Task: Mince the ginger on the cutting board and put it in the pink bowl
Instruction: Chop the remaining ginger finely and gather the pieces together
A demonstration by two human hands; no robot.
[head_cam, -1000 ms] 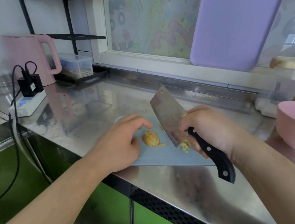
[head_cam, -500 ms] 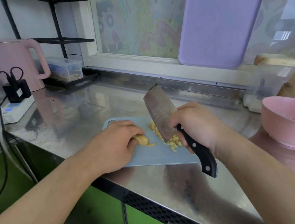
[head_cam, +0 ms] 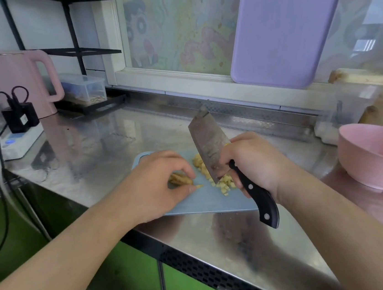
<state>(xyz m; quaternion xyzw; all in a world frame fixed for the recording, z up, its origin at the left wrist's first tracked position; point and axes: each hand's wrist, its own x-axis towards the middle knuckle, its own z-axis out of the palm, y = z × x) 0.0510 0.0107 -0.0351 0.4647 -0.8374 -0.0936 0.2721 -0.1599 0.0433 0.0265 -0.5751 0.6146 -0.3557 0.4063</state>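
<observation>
Left hand (head_cam: 157,187) pinches ginger strips (head_cam: 180,179) on the blue cutting board (head_cam: 206,202); right hand (head_cam: 254,161) grips the cleaver (head_cam: 209,146) over the diced pile (head_cam: 223,184).

A second ago the left hand (head_cam: 152,189) hovered open beside a rounded ginger piece (head_cam: 180,179); it now pinches that piece with curled fingers. The cleaver (head_cam: 207,150) has shifted, uncovering more of the chopped ginger pile (head_cam: 223,183).
</observation>
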